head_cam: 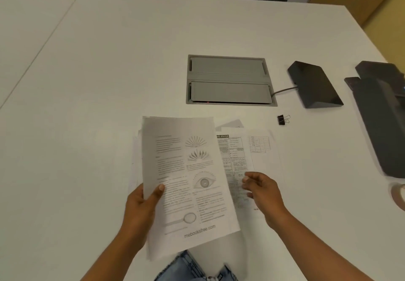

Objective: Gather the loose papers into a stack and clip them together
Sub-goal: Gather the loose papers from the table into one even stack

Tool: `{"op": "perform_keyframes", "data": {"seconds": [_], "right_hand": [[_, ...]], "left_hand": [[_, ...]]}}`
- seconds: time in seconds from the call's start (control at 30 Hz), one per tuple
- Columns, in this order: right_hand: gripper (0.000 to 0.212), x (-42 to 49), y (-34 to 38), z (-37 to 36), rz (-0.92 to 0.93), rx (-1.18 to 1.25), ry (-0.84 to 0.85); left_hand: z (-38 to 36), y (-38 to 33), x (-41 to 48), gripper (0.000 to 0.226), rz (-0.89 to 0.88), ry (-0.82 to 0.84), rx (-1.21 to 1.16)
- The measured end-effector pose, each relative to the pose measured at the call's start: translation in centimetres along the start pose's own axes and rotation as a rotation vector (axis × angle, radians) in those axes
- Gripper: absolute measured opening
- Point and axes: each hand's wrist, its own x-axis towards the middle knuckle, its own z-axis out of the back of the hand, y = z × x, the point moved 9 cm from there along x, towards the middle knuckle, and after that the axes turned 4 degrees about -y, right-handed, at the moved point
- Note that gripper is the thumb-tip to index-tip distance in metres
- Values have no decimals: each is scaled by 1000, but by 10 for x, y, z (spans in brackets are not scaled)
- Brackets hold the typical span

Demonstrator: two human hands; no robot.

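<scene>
The left hand [142, 202] is pinching the part-gathered stack [186, 182] while the right hand [260, 189], fingers loosely curled and empty, is reaching over the loose sheets [252, 149] on the table [109, 61], which may slide apart unevenly, binder clip [283, 119] waiting just beyond.

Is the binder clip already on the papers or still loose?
Loose: the binder clip lies alone on the table, apart from the papers.

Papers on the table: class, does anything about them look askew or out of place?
Yes. The held sheets in the left hand are fanned, edges uneven on the left. Other sheets lie loose on the table at differing angles under the right hand. The binder clip lies apart, unused.
</scene>
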Motion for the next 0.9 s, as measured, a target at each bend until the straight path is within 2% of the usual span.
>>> {"op": "perform_keyframes", "data": {"seconds": [0.03,0.1,0.17,0.27,0.37,0.5,0.6,0.73,0.9], "right_hand": [[20,5,-4,12,14,-154,-91],[47,13,-12,25,45,-468,-183],[73,17,-27,27,17,-673,-177],[88,17,-46,18,-33,-819,-112],[83,17,-50,9,33,-850,-95],[83,20,-57,9,33,-672,-97],[65,24,-62,13,-10,-559,-86],[28,27,-70,20,-30,-576,-73],[15,26,-77,32,-8,-501,-97]], "left_hand": [[8,-1,0,16,-7,-13,4],[24,-2,1,16,-13,-38,22],[38,-1,1,16,-13,-59,44],[56,2,2,14,-21,-94,52],[66,4,-1,15,-30,-122,47],[68,8,-6,12,-35,-136,27],[69,12,-8,11,-27,-153,22],[69,18,-10,13,-10,-167,27],[67,15,-8,13,-18,-172,58]]}}
